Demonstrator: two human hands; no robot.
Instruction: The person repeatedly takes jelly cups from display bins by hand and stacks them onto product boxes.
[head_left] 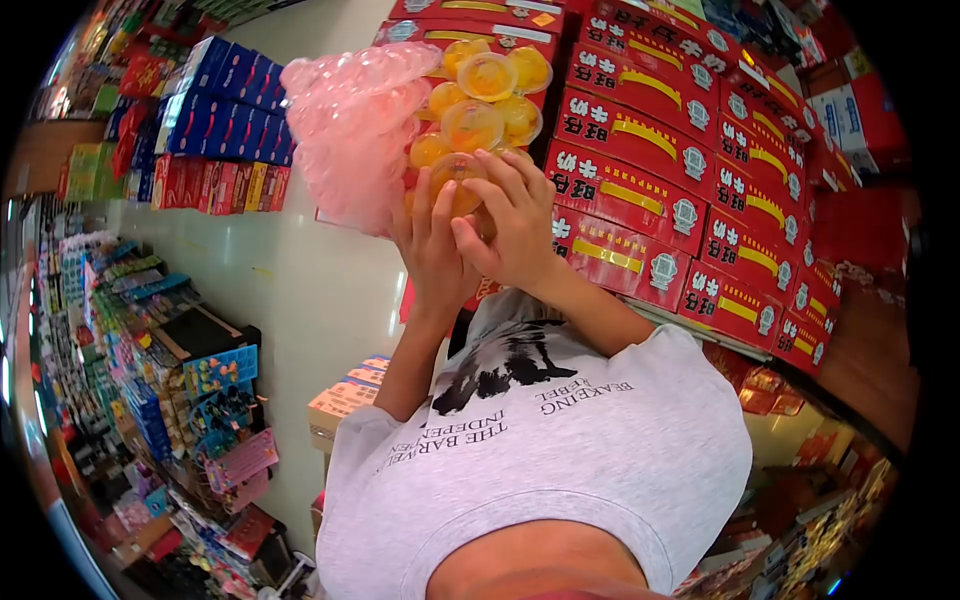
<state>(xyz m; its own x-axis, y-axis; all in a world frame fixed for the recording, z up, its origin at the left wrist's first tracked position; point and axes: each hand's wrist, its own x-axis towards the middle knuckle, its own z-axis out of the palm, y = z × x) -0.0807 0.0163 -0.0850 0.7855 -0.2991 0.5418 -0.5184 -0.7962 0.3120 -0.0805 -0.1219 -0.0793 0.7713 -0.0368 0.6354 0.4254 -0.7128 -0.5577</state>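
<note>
Both hands are around a round clear cup with yellow filling [456,178], which looks like a jelly cup. My left hand [432,232] has its fingers curled along the cup's near left side. My right hand [512,208] closes over it from the right, thumb and fingers bent. Just beyond stand several similar yellow cups [472,125] in rows on a red carton. Against them on the left lies a heap of pink bubble wrap [360,130], bumpy and shiny. Parts of the held cup are hidden behind my fingers.
Stacked red milk cartons [640,190] rise on the right. Blue boxes [225,100] and red boxes [225,185] stand across the pale tiled floor [240,255]. Packed shelves of small goods [150,350] line the left. A light brown carton [345,400] sits near my left elbow.
</note>
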